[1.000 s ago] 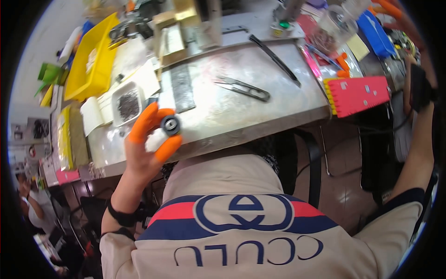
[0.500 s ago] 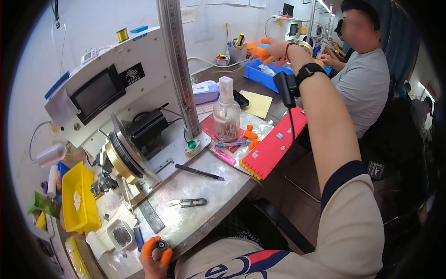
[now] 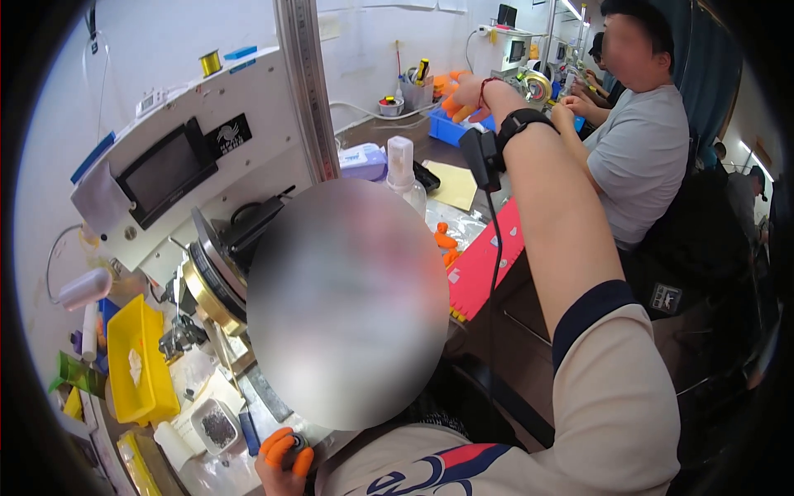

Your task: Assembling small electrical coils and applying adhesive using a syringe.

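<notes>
Down at 6 o'clock, the left hand (image 3: 284, 456), with orange finger covers, is closed around a small round dark part (image 3: 296, 444), held just over the near edge of the workbench (image 3: 217, 473). The part looks like a short ring; its round face seems to point up, but which way its long axis runs is too small to tell. Far off at 1 o'clock, the right hand (image 3: 465, 95) reaches out to a blue bin (image 3: 447, 126); its fingers look loosely spread, and I cannot tell if it has picked anything up. So the work seems partway: one part is in hand, and another is being fetched. Around them sit a yellow tray (image 3: 141, 368), a spray bottle (image 3: 403, 169) and a pink rack (image 3: 486, 263).
</notes>
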### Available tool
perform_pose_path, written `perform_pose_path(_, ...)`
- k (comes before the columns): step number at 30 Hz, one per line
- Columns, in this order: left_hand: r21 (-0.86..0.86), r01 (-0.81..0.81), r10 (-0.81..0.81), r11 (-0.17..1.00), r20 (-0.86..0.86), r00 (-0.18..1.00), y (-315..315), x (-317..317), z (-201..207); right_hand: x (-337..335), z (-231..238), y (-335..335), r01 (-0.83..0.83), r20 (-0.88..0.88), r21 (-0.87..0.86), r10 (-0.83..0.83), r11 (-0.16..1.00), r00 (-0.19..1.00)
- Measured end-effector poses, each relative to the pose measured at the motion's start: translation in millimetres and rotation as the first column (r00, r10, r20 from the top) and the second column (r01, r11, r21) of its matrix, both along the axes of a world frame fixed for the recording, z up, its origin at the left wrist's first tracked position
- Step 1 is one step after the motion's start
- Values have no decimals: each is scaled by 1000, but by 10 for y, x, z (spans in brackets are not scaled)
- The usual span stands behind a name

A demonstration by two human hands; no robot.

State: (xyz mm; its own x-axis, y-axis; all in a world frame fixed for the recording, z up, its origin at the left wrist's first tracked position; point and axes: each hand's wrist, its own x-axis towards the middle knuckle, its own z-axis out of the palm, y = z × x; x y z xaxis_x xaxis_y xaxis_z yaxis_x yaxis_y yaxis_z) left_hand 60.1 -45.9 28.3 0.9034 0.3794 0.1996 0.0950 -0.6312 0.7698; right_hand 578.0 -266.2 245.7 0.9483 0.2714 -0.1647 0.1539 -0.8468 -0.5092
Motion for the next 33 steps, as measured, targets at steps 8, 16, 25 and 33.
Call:
perform_pose_path(8,-56,253,-225,966,301,927,-108,712,534,-1067,77,131,-327,257,942,459,79,851)
perform_pose_path(16,-247,450,-374,858,301,877,-567,1427,1017,-2686,-370,295,-271,183,958,920,-88,347)
perform_pose_path(25,-226,486,-380,844,386,840,-693,1609,1084,-2695,-267,140,-344,281,932,830,-116,482)
perform_pose_path(33,-269,450,-351,852,345,871,-646,1530,1013,-2621,-323,200,-1,160,985,922,-171,352)
